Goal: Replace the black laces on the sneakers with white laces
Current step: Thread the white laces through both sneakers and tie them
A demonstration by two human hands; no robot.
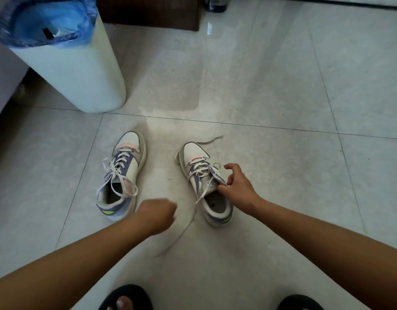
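Both forearms bare, no sleeves being shown. Left hand (pixel 158 212) and right hand (pixel 237 186) uncovered, nothing being worn on wrists or fingers. Black open-toed slippers (pixel 134 294) being worn on feet; toes being exposed on left one.

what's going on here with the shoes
A person crouches over two sneakers on the tiled floor. The right hand pinches the white lace at the tongue of the right sneaker, which is laced but untied, its ends trailing on the floor. The left hand is a fist between the shoes. The left sneaker also carries white laces.
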